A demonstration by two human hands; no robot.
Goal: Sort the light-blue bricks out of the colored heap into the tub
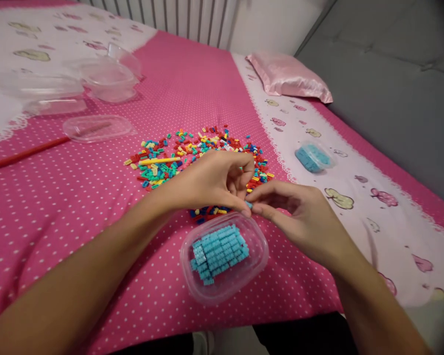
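A small light-blue building brick [248,204] sits between my fingertips, mostly covered by them. My right hand [299,217] pinches it between thumb and index finger. My left hand [222,180] is curled, its thumb tip meeting the brick from the other side; its other fingertips are partly hidden. Just below both hands, a clear plastic tub [257,268] rests on the bed. Inside lies a block of light-blue bricks [222,249] joined in rows. Behind my hands spreads a loose pile of small multicoloured bricks [163,170], partly covered by my left hand.
At the right stands another clear tub [314,155] with blue bricks. Several clear containers [107,74] are grouped at the far left, near a clear lid [98,128] and a red stick [29,153]. A yellow stick [159,160] lies on the pile. A pink pillow [288,76] lies farther back.
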